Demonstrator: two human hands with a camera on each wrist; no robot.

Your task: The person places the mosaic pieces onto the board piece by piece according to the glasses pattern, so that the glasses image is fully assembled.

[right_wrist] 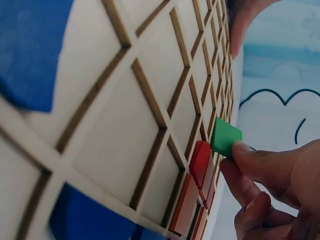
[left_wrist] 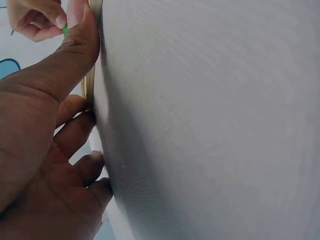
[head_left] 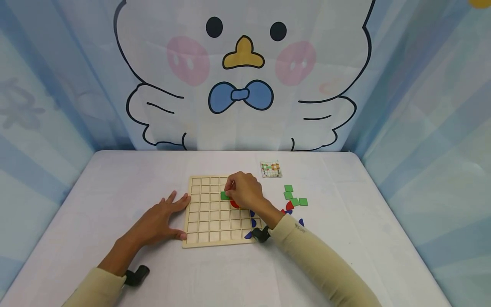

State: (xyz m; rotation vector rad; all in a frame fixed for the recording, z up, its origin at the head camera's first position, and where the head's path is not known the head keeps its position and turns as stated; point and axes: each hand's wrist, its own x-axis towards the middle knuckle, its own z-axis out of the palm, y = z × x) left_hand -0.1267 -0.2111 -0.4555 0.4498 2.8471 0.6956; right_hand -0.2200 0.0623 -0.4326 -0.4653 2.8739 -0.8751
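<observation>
My right hand (head_left: 245, 189) pinches the green tile (right_wrist: 224, 137); best to lower it square, spread left hand (head_left: 159, 219) bracing the board (head_left: 215, 216).

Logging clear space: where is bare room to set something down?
Bare white table lies left of the left hand, between the beige sleeves before the wooden grid board, and right of the green square tiles. Crowded: the board's right side, with the right hand, curved red and blue pieces.
</observation>
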